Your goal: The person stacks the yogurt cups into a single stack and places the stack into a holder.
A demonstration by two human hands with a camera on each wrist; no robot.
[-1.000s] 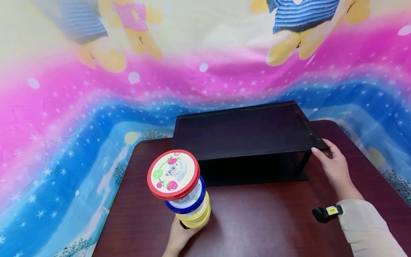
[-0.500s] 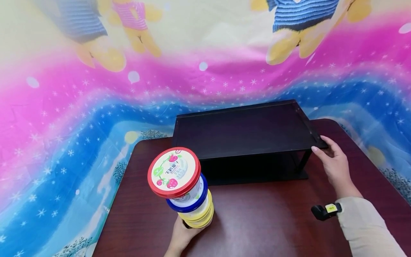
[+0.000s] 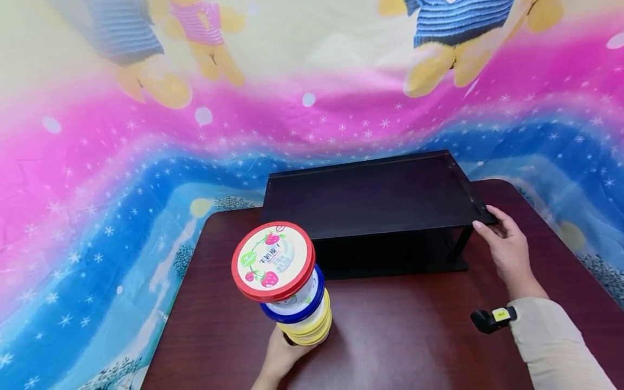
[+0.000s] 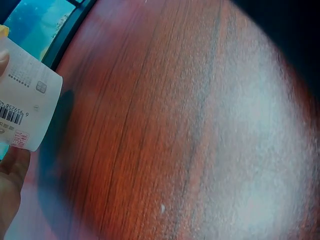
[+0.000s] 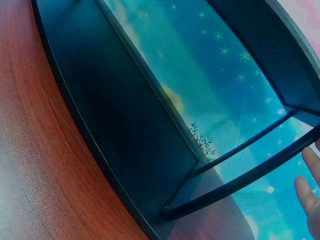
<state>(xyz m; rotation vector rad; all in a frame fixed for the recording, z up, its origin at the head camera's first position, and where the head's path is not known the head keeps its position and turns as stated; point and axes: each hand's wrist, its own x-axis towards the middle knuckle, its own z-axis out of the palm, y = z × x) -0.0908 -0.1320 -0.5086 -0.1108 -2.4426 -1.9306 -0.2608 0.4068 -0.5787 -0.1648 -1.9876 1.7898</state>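
A stack of white tubs stands in my left hand (image 3: 281, 355) in the head view. On top is a red-lidded tub (image 3: 273, 261) with strawberries printed on it, below it a blue-lidded tub (image 3: 303, 295), and lowest a tub with a yellow lid (image 3: 314, 327). In the left wrist view, the printed side of a tub (image 4: 32, 100) shows, with a thumb on its side and fingers at its base. My right hand (image 3: 512, 257) holds the front right corner of a black two-tier shelf (image 3: 370, 200), thumb at the front edge and fingers at the side.
The shelf stands at the back of a dark red-brown wooden table (image 3: 390, 336), its lower board (image 5: 115, 105) near the tabletop. Behind the table hangs a cartoon-print cloth (image 3: 292, 119). A black wrist device (image 3: 492, 319) sits at my right cuff.
My left hand has moved slightly right with the stack of tubs, along the shelf's front left. The right hand has stayed at the shelf corner, and the shelf shows no clear movement.
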